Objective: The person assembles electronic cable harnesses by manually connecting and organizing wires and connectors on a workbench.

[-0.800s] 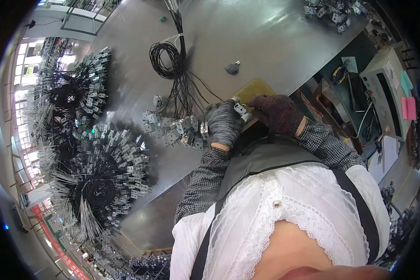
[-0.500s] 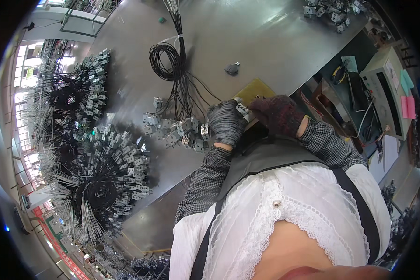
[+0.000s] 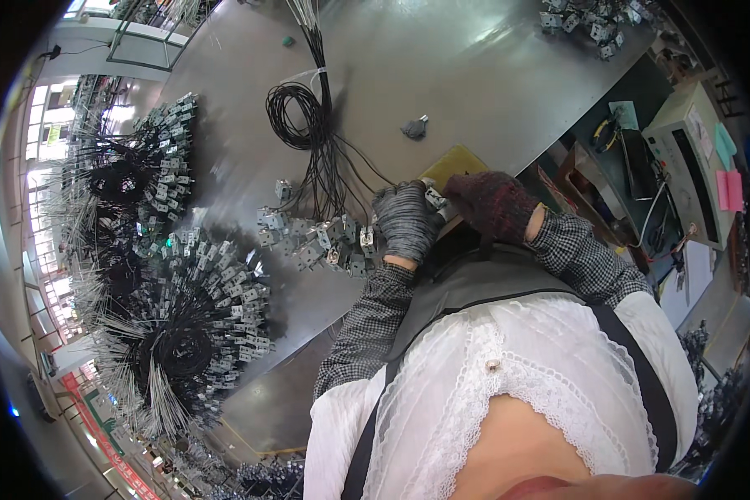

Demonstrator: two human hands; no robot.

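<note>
Two bundles (image 3: 183,346): far left, black cable rings fringed with grey metal ends; springy and apt to snag on each other, so likely best lifted by the ring.
Coil (image 3: 316,133): on the bench (image 3: 492,100), bound by a pale tie; the cable looks bendy but inclined to spring back, and the bound stretch should be the surest hold.
Cluster (image 3: 312,249): small metal boxes at the coil's lower ends, beside the left hand; rigid, with hard edges that may catch.
Left hand (image 3: 402,218): grey glove, fingers bent and pinching the box; a cable runs up to it.
Box (image 3: 434,198): between the two hands, over the near edge of the yellow pad (image 3: 460,158); it looks light and stiff, hardly fragile, though its smooth faces could slip. Its flat sides seem the place to pinch; pulling by the cable would let it swing.
Right hand (image 3: 493,204): dark red glove, curled close against the box's right side; fingertips hidden, so I cannot tell whether they pinch anything.
Machine (image 3: 683,158): pale casing at far right, well apart from both hands.
</note>
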